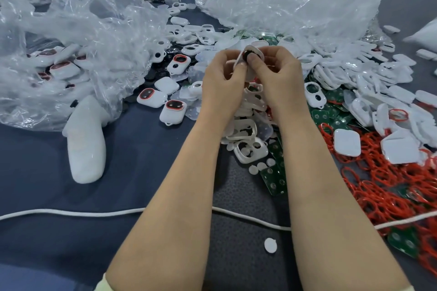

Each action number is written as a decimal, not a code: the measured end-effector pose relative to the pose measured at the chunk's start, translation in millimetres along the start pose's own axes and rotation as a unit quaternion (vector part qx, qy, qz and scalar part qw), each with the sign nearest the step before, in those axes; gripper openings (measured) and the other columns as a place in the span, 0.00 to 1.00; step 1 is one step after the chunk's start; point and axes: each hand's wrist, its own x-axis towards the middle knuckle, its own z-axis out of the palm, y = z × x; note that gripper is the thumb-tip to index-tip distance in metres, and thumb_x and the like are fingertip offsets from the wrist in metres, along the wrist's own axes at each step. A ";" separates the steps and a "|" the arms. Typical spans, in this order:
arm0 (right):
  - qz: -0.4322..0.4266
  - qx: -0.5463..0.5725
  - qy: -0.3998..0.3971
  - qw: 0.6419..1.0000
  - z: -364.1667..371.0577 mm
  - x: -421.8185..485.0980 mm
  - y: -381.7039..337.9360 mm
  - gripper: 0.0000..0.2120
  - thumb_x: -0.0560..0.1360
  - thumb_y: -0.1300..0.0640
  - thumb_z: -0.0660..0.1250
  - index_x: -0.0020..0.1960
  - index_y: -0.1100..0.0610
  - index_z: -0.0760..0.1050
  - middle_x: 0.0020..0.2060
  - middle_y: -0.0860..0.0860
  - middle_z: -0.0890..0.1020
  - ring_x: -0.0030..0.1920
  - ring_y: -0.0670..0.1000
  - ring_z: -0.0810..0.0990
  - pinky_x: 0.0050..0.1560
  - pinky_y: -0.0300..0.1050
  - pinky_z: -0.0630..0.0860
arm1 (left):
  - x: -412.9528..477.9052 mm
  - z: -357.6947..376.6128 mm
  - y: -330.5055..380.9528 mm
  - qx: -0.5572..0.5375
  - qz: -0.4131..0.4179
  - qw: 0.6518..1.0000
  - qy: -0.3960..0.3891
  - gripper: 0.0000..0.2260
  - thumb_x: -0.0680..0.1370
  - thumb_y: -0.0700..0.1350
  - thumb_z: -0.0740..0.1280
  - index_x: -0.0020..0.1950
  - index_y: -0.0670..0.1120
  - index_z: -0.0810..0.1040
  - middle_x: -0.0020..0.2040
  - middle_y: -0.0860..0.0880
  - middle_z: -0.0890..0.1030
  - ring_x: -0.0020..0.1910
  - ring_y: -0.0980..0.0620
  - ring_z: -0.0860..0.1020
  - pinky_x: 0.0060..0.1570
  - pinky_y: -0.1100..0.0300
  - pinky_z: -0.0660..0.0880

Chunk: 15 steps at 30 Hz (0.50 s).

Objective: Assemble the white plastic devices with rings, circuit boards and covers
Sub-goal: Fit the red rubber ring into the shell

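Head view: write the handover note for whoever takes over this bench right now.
Left hand and right hand: both grip one white shell raised over the pile, fingers pressing a dark part into it.
Done: finished units with red rings lie left of the hands; more in the left bag.
Supplies: empty shells under the wrists, green boards beside them, red rings and covers to the right.
Left: finish this unit; many remain.

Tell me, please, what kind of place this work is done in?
Probably a small assembly workshop, at a piecework bench. The cloth-covered table is heaped with loose white plastic shells, a pile of red rings and green circuit boards, with big clear plastic bags holding more parts.
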 end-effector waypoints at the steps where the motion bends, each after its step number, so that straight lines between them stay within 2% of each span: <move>1: 0.015 0.025 -0.009 1.000 -1.2 0.9 0.5 0.05 0.75 0.58 0.70 0.50 0.56 0.76 0.45 0.54 0.82 0.46 0.52 0.82 0.49 0.47 0.80 | -0.1 0.0 -0.2 -0.005 -0.002 1.000 0.000 0.05 0.79 0.38 0.63 0.52 0.43 0.77 0.43 0.45 0.82 0.43 0.49 0.81 0.53 0.46 0.79; 5: 0.096 0.195 -0.057 0.974 -4.6 2.6 -1.1 0.04 0.74 0.63 0.70 0.45 0.57 0.75 0.39 0.56 0.79 0.38 0.51 0.80 0.41 0.42 0.78 | -1.3 -0.1 0.6 -0.013 0.007 1.000 -0.004 0.05 0.80 0.44 0.65 0.50 0.43 0.77 0.39 0.47 0.80 0.41 0.50 0.79 0.49 0.47 0.79; 8: 0.113 0.240 -0.059 0.962 -4.7 2.8 -2.9 0.04 0.75 0.65 0.68 0.44 0.58 0.75 0.37 0.54 0.79 0.33 0.46 0.80 0.33 0.36 0.75 | 0.1 0.3 0.0 -0.010 0.010 1.000 -0.001 0.04 0.81 0.44 0.64 0.47 0.44 0.76 0.41 0.47 0.81 0.42 0.49 0.81 0.49 0.48 0.80; 10: 0.112 0.226 -0.054 0.966 -3.5 2.3 -3.1 0.02 0.76 0.64 0.68 0.45 0.58 0.77 0.38 0.53 0.81 0.35 0.47 0.80 0.36 0.37 0.76 | 1.5 0.9 -1.4 0.000 0.012 1.000 0.009 0.05 0.81 0.43 0.64 0.45 0.47 0.75 0.43 0.46 0.81 0.45 0.46 0.82 0.51 0.47 0.80; 12: 0.099 0.174 -0.047 0.979 -1.5 2.7 -2.3 0.02 0.76 0.62 0.67 0.46 0.57 0.78 0.41 0.54 0.82 0.41 0.49 0.81 0.45 0.43 0.79 | 2.7 1.8 -3.3 0.017 0.017 1.000 0.019 0.05 0.81 0.42 0.64 0.45 0.47 0.75 0.44 0.45 0.81 0.47 0.44 0.81 0.52 0.47 0.79; 15: 0.053 0.067 -0.015 0.996 3.1 2.4 -2.4 0.06 0.76 0.62 0.67 0.44 0.53 0.78 0.41 0.51 0.82 0.44 0.49 0.80 0.51 0.48 0.80 | 2.5 3.8 -5.6 0.041 0.033 0.998 0.030 0.03 0.81 0.41 0.64 0.47 0.45 0.74 0.42 0.49 0.80 0.43 0.50 0.79 0.48 0.56 0.78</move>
